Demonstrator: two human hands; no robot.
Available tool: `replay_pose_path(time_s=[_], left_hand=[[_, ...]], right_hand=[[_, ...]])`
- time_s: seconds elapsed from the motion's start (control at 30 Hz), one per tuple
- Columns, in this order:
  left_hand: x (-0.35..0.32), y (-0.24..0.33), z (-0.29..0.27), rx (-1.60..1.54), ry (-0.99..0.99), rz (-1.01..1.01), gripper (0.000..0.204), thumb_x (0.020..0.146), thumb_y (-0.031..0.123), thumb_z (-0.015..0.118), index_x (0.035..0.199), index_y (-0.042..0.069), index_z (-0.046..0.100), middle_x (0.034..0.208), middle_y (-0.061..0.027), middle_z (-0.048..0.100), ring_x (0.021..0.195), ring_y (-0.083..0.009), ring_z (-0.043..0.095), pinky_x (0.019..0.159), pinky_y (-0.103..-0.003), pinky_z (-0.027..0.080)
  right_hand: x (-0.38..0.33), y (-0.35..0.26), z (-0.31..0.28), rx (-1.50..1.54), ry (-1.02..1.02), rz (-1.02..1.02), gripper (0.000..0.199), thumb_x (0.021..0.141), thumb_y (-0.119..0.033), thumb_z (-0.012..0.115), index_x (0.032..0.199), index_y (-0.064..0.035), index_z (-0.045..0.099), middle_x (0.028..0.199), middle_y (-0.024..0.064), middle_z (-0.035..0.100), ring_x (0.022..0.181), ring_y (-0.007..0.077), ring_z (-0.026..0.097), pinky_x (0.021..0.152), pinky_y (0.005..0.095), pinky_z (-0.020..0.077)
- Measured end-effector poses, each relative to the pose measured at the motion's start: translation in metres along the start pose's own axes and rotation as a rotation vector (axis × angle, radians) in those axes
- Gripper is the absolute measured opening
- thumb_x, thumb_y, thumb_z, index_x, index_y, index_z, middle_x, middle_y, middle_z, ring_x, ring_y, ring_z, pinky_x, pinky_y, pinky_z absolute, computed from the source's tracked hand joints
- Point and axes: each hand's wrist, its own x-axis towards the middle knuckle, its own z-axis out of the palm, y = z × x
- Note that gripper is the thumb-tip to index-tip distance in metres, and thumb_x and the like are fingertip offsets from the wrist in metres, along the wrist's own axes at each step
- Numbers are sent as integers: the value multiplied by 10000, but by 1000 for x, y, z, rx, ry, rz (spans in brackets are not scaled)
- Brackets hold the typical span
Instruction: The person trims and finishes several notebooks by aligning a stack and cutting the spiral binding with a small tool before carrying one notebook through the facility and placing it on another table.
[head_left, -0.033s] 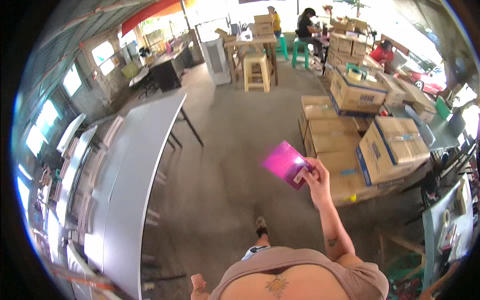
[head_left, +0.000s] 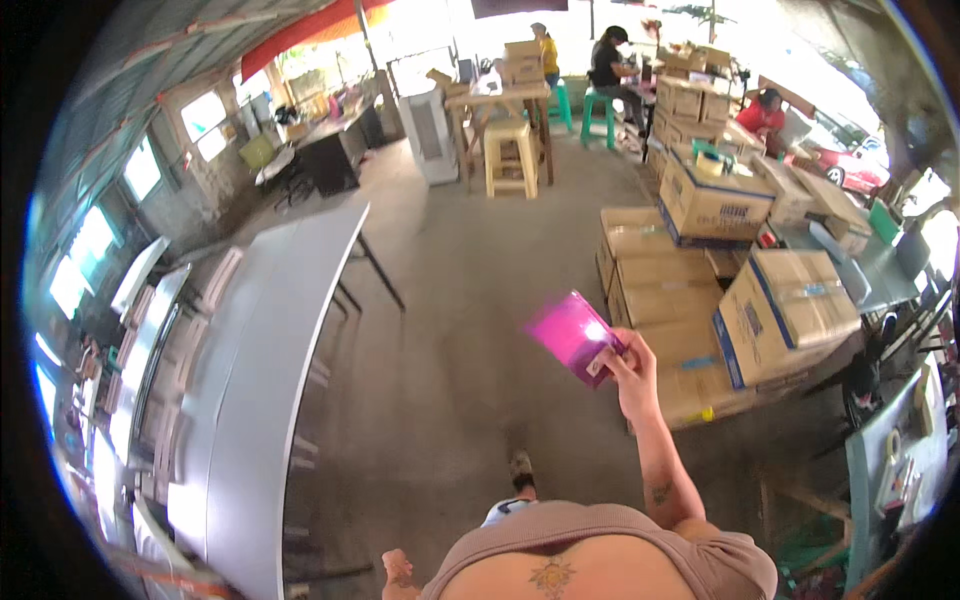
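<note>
My right hand (head_left: 634, 378) is closed on one edge of a flat, shiny magenta rectangle (head_left: 571, 335), with the thumb across its near face. It looks like a thin packet or small notebook; glare and blur hide which. A small pale label shows by the thumb. The hand holds it out in front of me, above the floor, left of the stacked cartons. Low at the lower edge, my left hand (head_left: 397, 567) hangs beside my body, touching nothing I can see. It appears small, and how its fingers are set cannot be made out.
A long grey table (head_left: 250, 390) runs along my left. Taped cardboard cartons (head_left: 668, 300) are stacked at right, with a tilted carton (head_left: 785, 310) beside them. Ahead stand a cream stool (head_left: 510, 160) and a wooden table (head_left: 497, 97). Several people sit working at the back.
The surroundings sit slightly lower in the picture. My right hand still holds the magenta rectangle, now a little lower and tilted slightly differently. My left hand looks much the same.
</note>
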Motion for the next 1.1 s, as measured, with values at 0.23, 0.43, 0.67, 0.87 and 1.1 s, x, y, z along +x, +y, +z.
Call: replay_pose_path(time_s=[0.23, 0.43, 0.67, 0.87, 1.1], left_hand=[[239, 164, -483, -214, 835, 482, 287, 910, 209, 462, 962, 27, 678, 1028, -169, 671, 995, -345, 627, 831, -442, 514], [286, 404, -786, -865, 809, 828, 297, 904, 299, 575, 1074, 70, 658, 989, -168, 691, 961, -314, 659, 833, -392, 518], [427, 432, -859, -480, 233, 689, 388, 862, 354, 513, 1007, 33, 677, 1027, -167, 686, 981, -356, 644, 862, -448, 496], [543, 343, -905, -464, 310, -11, 172, 764, 154, 631, 819, 0, 687, 823, -181, 671, 727, -284, 642, 643, -394, 512], [696, 413, -1172, -18, 426, 240, 178, 812, 185, 608, 865, 56, 718, 898, -164, 697, 891, -299, 681, 763, -396, 546]], right_hand=[[237, 17, -27, -156, 350, -180, 220, 885, 29, 606, 1102, -8, 597, 975, 14, 593, 871, 88, 548, 731, 234, 454], [442, 91, -109, -335, 573, -163, 312, 869, 45, 602, 1171, -25, 570, 1040, 30, 589, 933, 108, 560, 806, 249, 469], [729, 140, -98, -226, 358, -102, 325, 829, 82, 617, 1116, -58, 559, 1013, 19, 570, 932, 109, 556, 784, 259, 479], [958, 172, -101, -269, 247, -222, 230, 863, 41, 614, 1028, -95, 530, 913, -16, 548, 814, 53, 531, 635, 202, 442], [1196, 227, -118, -166, 444, -71, 198, 858, 44, 595, 922, -111, 490, 849, -40, 523, 715, 28, 518, 555, 182, 387]])
